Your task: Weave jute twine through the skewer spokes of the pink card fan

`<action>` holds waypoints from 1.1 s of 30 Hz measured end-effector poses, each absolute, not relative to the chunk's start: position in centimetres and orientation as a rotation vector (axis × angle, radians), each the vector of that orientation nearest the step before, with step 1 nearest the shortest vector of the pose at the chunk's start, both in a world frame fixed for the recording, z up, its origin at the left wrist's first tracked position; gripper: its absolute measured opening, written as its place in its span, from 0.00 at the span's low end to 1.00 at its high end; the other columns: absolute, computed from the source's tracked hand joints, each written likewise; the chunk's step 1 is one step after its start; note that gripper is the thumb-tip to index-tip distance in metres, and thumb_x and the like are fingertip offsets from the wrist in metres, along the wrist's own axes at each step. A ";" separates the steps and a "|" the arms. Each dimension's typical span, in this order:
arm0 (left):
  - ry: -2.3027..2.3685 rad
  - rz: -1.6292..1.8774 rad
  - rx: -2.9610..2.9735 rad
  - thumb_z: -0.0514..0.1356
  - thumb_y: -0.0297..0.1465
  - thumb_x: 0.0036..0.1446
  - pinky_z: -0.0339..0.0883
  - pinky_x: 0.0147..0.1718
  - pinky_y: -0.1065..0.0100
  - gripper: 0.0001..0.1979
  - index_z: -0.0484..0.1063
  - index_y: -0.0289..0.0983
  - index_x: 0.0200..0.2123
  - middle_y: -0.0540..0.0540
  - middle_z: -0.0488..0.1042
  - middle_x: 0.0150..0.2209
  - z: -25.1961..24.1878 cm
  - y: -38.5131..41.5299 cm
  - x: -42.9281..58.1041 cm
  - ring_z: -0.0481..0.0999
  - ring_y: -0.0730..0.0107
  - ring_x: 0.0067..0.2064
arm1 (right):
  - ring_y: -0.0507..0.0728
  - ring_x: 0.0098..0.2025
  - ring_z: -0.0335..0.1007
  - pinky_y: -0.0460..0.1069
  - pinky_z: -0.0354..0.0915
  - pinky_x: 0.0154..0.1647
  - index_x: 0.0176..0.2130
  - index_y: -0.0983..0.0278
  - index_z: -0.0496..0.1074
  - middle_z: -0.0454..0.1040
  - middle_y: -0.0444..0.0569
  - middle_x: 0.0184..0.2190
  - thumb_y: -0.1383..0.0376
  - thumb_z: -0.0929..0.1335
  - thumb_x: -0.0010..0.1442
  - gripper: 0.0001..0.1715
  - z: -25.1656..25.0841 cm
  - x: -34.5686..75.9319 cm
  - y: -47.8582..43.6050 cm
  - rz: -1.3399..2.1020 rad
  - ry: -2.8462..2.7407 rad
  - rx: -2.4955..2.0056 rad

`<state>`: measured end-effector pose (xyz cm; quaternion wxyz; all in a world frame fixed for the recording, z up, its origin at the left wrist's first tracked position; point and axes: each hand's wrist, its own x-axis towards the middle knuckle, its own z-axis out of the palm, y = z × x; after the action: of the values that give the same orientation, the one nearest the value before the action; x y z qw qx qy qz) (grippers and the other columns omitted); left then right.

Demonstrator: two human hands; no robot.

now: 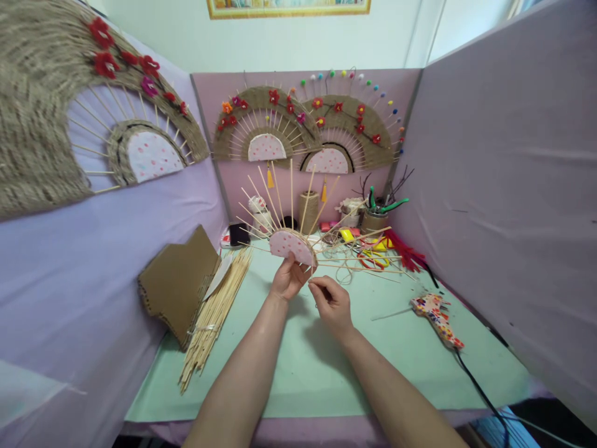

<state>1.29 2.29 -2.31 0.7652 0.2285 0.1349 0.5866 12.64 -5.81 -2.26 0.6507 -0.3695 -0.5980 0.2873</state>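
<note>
My left hand (290,280) grips a fan frame from below. The frame has a half-round base (293,245) covered in pink-dotted white, with thin bamboo sticks (291,193) spreading out from its curved edge. At the lower right corner of the base, my right hand (333,302) is closed in a pinch. A thin strand that looks like twine (312,272) runs from the fingertips up to that corner. Behind the frame, loose loops of thin twine (344,274) lie on the green table cover (345,386).
A bundle of bamboo sticks (212,323) and cardboard pieces (177,280) lie at left. A glue gun (438,320) with a cord rests at right. Scissors (373,260), a twine cone (308,211) and a can with green-handled pliers (374,221) are at the back. Finished fans (261,99) hang behind.
</note>
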 end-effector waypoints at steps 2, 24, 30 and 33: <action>0.271 1.264 0.496 0.59 0.36 0.56 0.63 0.49 0.60 0.12 0.69 0.39 0.43 0.47 0.76 0.40 -2.4 2.3 1.3 0.74 0.68 0.43 | 0.52 0.25 0.61 0.48 0.58 0.27 0.32 0.60 0.75 0.69 0.45 0.24 0.63 0.68 0.55 0.05 -2.3 12.7 -5.8 0.630 -1.386 -0.834; 0.438 1.446 0.538 0.63 0.31 0.51 0.68 0.43 0.58 0.11 0.68 0.44 0.39 0.52 0.74 0.38 -1.3 2.4 0.8 0.73 0.71 0.38 | 0.51 0.25 0.61 0.47 0.60 0.27 0.30 0.64 0.72 0.69 0.44 0.23 0.60 0.68 0.55 0.09 -2.2 20.7 -7.7 0.280 -1.186 -1.087; 0.454 1.446 0.518 0.62 0.31 0.52 0.69 0.37 0.66 0.12 0.68 0.45 0.41 0.52 0.75 0.38 -1.3 2.7 0.5 0.74 0.73 0.36 | 0.52 0.28 0.63 0.48 0.61 0.30 0.31 0.64 0.73 0.70 0.46 0.26 0.60 0.69 0.55 0.09 -0.7 23.5 -9.3 0.163 -1.228 -1.168; 0.461 1.454 0.512 0.62 0.31 0.52 0.69 0.37 0.66 0.13 0.68 0.45 0.42 0.52 0.75 0.40 -1.3 2.8 0.3 0.74 0.73 0.36 | 0.52 0.28 0.64 0.48 0.61 0.29 0.32 0.64 0.74 0.72 0.47 0.27 0.58 0.69 0.54 0.11 -0.2 24.6 -9.5 0.147 -1.202 -1.218</action>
<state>0.34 2.82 -1.27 0.6935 0.2293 0.2065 0.6510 24.58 -9.49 -0.23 0.6534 -0.5368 -0.5298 0.0648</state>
